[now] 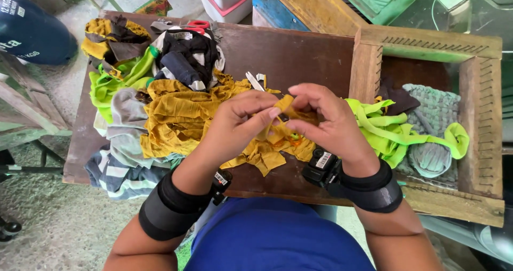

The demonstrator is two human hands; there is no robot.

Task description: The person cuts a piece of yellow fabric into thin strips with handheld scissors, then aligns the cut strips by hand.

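**Both hands pinch a mustard cloth strip**

Left hand [235, 124] and right hand [328, 122] meet mid-bench, fingers pinched narrow on a mustard fabric strip [286, 104] above the yellow scrap pile [181, 116]. It looks light, limp and soft, probably best held near its end. Lime strips [395, 132] trail right.
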